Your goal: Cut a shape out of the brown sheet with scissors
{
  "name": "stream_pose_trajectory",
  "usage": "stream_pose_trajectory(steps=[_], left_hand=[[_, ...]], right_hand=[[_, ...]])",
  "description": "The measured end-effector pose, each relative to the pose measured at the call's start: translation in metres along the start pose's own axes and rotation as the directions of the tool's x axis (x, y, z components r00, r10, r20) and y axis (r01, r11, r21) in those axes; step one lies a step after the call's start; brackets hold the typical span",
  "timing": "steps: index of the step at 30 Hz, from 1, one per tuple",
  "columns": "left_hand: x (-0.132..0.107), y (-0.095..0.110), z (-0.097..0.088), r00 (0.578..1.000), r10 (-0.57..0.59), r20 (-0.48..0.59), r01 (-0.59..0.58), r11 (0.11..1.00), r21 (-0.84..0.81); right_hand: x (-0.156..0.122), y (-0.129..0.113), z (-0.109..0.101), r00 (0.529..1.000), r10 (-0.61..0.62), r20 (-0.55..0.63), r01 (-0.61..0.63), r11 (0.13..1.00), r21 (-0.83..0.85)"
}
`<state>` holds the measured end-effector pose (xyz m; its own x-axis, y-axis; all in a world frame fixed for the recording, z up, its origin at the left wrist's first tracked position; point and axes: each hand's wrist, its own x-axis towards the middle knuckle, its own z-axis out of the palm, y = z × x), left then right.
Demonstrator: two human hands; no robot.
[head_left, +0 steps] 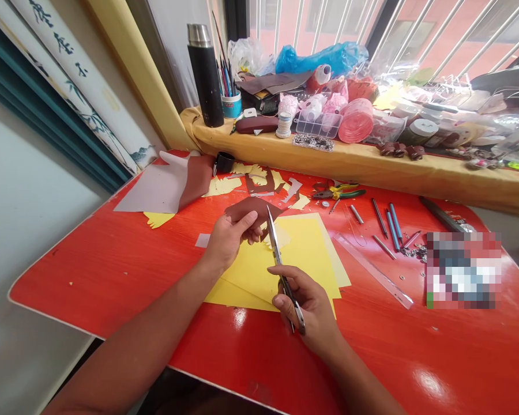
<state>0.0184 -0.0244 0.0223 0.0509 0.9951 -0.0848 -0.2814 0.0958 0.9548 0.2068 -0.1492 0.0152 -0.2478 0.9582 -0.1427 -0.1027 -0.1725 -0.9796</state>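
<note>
My left hand point(236, 236) pinches a brown piece of sheet material point(253, 207), thumb on top, and holds it above the yellow sheets. Silver scissors point(275, 242) are in my right hand point(303, 302), with fingers around the handles and the blades pointing away from me. Their tip lies against the right part of the brown piece; I cannot tell whether the blades are apart. Below both hands lie yellow sheets point(313, 253), overlapping one another on the red table point(112, 282).
A larger brown and greyish sheet point(155, 187) lies at the left, near a black cup point(224, 163). Yellow and brown scraps point(255, 176) spread behind my hands. Pliers point(339, 193), pens point(393, 225) and a clear ruler point(376, 271) lie at the right. A black thermos point(205, 80) stands on the cluttered sill.
</note>
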Motion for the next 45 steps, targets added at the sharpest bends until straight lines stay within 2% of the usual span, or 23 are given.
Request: stream_pose_trajectory(steps=[12,18,24,34,45], left_hand=[[-0.0025,0.0013,-0.0022,0.999,0.031,0.038,-0.033,0.998,0.046],[0.0000,-0.0003,-0.0038,0.999,0.045,0.022,-0.046,0.997,0.060],[0.0044,-0.0043,-0.0050,0.999,0.044,-0.008,-0.044,0.999,0.000],[0.0009,-0.0044,-0.0015,0.999,0.038,0.014,-0.039,0.999,0.032],[-0.0033,-0.0077,0.0004,0.994,0.107,0.013,-0.108,0.993,0.047]], right_hand=[[0.0000,0.0059,-0.0007,1.000,-0.014,0.016,0.013,1.000,0.024],[-0.0001,0.0046,-0.0009,1.000,-0.006,0.004,0.006,1.000,-0.009],[-0.0008,0.0037,0.0005,1.000,-0.012,0.007,0.012,1.000,-0.001],[-0.0007,0.0069,0.0000,1.000,-0.024,0.012,0.024,0.999,0.042],[0.0000,0.0055,0.0000,0.999,-0.044,0.008,0.044,0.998,0.040]])
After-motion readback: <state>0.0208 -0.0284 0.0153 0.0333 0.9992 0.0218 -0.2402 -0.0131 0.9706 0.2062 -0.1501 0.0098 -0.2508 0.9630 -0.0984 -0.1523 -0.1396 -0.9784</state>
